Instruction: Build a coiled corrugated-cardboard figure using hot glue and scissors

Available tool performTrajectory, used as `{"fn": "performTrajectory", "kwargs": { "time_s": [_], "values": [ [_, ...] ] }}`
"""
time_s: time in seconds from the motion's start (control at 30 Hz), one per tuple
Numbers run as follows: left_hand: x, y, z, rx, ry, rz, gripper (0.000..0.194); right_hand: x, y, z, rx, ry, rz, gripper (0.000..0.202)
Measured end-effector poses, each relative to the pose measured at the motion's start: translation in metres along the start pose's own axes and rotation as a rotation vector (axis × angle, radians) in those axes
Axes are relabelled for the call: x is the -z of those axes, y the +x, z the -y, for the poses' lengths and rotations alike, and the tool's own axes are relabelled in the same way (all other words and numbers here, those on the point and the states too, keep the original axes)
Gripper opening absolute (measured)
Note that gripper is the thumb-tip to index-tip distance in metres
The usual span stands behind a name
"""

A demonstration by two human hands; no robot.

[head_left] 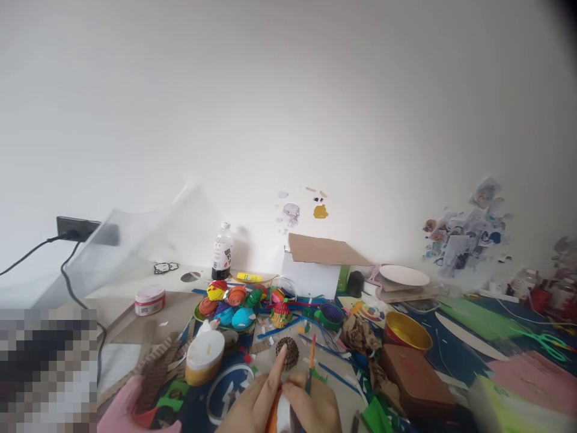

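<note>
At the bottom centre, my left hand (pixel 255 402) has its index finger stretched forward, the tip over a brown ridged ball (pixel 287 352). Its other fingers are curled against a white and orange piece (pixel 283 415) between both hands. My right hand (pixel 313 402) touches that piece with its thumb and holds a slim brush (pixel 311 361) upright, the orange end up. What the piece is cannot be made out. Behind the ball stands a small red, yellow and green paper figure (pixel 281 310). Coiled paper pieces in several colours (pixel 234 307) fill a tray to its left.
A white-lidded jar (pixel 205 355) and a white ring (pixel 220 394) lie left; a brown box (pixel 417 382), yellow bowl (pixel 408 331) and crumpled paper (pixel 360 334) lie right. At the back stand a bottle (pixel 222 252) and a cardboard-topped box (pixel 311 276). Green scissors (pixel 543 344) lie far right.
</note>
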State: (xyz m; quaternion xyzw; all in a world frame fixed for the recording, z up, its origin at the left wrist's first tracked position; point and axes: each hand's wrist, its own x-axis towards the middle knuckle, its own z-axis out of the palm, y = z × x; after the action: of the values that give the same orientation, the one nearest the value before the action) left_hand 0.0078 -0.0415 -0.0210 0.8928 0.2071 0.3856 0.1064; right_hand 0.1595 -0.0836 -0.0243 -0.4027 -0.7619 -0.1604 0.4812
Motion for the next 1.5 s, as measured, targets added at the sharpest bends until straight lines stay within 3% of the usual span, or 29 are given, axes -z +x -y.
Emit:
{"fn": "performTrajectory", "kwargs": {
  "time_s": [0.23,0.37,0.5,0.7,0.9,1.03,1.2,1.33,1.5],
  "values": [
    [0.004,0.002,-0.007,0.043,0.016,-0.066,0.074,-0.007,0.008,0.001,0.049,0.089,-0.073,0.034],
    [-0.006,0.007,0.001,0.033,0.245,-0.215,0.060,-0.013,0.013,0.004,-0.157,0.111,-0.207,0.028],
    [-0.010,0.015,-0.003,0.030,0.374,-0.215,0.037,-0.016,0.019,0.007,-0.352,0.163,-0.127,0.018],
    [-0.005,0.016,-0.023,0.136,0.320,-0.067,0.022,0.000,0.024,0.007,-0.212,0.192,0.055,0.020],
    [-0.009,0.026,-0.020,0.172,0.227,-0.031,0.020,0.007,0.026,-0.004,-0.217,0.073,0.118,0.020],
    [-0.008,0.038,-0.017,0.138,0.309,-0.050,0.025,0.009,0.034,-0.009,-0.220,-0.063,0.092,0.024],
    [0.002,0.041,-0.020,0.115,0.243,-0.204,0.024,0.024,0.059,-0.002,-0.005,-0.327,0.214,0.032],
    [0.011,0.039,-0.028,0.138,0.112,-0.266,0.018,0.030,0.073,0.006,0.171,-0.324,0.223,0.034],
    [0.020,0.032,-0.032,0.178,-0.087,-0.244,0.011,0.032,0.080,0.018,0.244,-0.295,0.267,0.033]
  ]
}}
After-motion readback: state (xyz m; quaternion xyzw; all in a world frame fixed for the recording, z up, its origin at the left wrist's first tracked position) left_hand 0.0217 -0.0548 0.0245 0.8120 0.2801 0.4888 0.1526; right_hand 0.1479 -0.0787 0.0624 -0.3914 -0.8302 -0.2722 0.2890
